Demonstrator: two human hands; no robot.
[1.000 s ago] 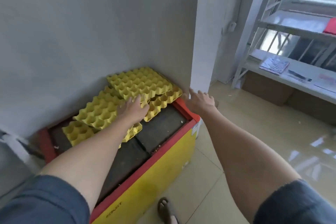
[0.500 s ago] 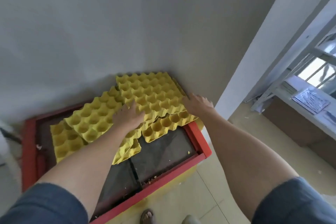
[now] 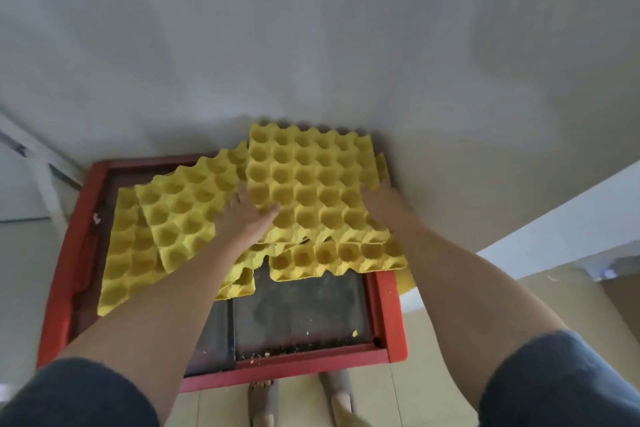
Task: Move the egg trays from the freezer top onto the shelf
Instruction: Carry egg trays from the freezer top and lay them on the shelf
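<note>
Several yellow egg trays lie overlapped on the freezer top [image 3: 387, 315], which has a red frame and dark sliding lids. The top egg tray [image 3: 311, 180] sits at the back right against the wall. My left hand [image 3: 247, 218] grips its left edge, thumb on top and fingers tucked below. At its right edge is my right hand [image 3: 382, 203], with the fingertips hidden under the tray. Another tray [image 3: 183, 208] lies to the left, one more [image 3: 126, 260] beneath it, and one [image 3: 336, 260] pokes out in front. The shelf is out of view.
A grey wall rises directly behind the freezer. A white pillar edge [image 3: 554, 229] stands at the right and a white frame [image 3: 45, 180] at the left. My sandalled feet [image 3: 263, 399] are on the tiled floor at the freezer's front edge. Crumbs lie along the lid's front rail.
I have stepped closer and now look straight down on the freezer. My right hand moved from the freezer's corner onto the top tray's right edge; my left hand took hold of its left edge.
</note>
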